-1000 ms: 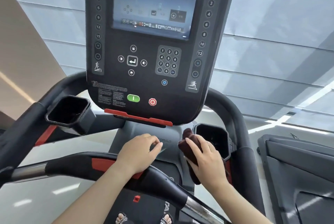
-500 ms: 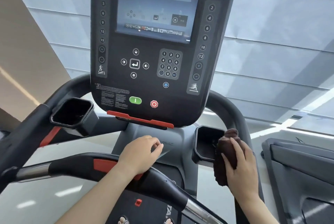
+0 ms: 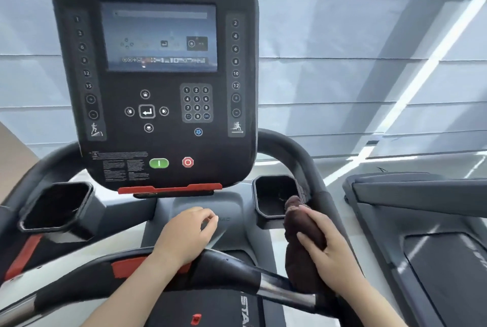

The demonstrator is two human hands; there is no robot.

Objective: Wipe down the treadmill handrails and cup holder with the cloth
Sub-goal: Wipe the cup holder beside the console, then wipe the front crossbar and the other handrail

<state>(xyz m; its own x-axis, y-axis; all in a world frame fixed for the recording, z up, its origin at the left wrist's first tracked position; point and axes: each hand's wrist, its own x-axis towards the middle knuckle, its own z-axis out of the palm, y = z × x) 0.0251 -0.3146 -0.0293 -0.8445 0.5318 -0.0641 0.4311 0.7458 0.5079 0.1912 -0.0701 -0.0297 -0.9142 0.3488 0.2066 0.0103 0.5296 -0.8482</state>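
Observation:
My right hand [image 3: 329, 250] grips a bunched dark brown cloth [image 3: 300, 226], pressing it against the right edge of the right cup holder [image 3: 274, 194] where it meets the black right handrail [image 3: 297, 152]. My left hand [image 3: 184, 237] rests on the curved front crossbar [image 3: 237, 271], fingers loosely curled with nothing in them. The left cup holder [image 3: 56, 205] sits at the left, beside the left handrail [image 3: 50, 165].
The black console [image 3: 155, 73] with screen, keypad, green and red buttons rises straight ahead. A second treadmill [image 3: 421, 221] stands close on the right. Grey blinds fill the background.
My right hand carried the cloth from the cup holder's left side over to its right edge by the handrail, then slid down a little. The view tilted up. My left hand stayed put.

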